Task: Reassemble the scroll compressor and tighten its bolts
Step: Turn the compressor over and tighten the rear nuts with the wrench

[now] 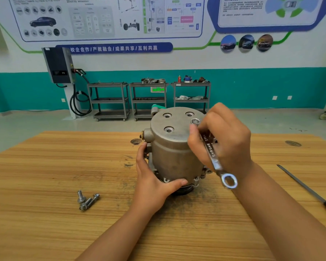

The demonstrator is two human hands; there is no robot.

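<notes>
Head view: tightening the first bolt atop the scroll compressor, upright on the table, with the right grip curled round a ring wrench seated on that bolt and the left grip clasping the compressor's near-left flank. Looks early in the bolting: three top holes empty, three loose bolts lying left of the compressor. Next probably calls for finishing this turn, then threading another bolt by hand.

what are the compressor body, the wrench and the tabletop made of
Compressor body: apparently cast metal, perhaps aluminium; dull matte grey surface.
Wrench: likely chromed steel; bright mirror-like shine.
Tabletop: wood or wood-look laminate; streaky tan grain, which one is unclear.
</notes>
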